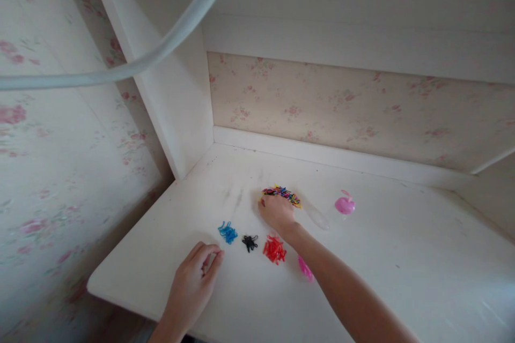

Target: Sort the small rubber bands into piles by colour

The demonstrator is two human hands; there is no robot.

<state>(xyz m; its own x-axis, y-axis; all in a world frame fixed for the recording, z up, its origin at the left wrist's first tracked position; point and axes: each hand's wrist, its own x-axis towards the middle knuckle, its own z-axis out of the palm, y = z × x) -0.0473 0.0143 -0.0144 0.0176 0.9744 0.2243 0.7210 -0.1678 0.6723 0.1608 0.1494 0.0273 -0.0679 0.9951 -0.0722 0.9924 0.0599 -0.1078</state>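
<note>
My right hand reaches to a mixed heap of small coloured bands in the middle of the white desk; its fingers curl into the heap, hiding what they pinch. My left hand rests near the desk's front edge, fingers bent and pressed down, nothing visible in them. Between the hands lie three sorted little piles: blue, black and red. A pink pile peeks out beside my right forearm.
A clear bottle with a pink cap lies on its side right of the heap. Floral wallpaper backs the desk. A white side panel stands at left and a pale hose crosses overhead.
</note>
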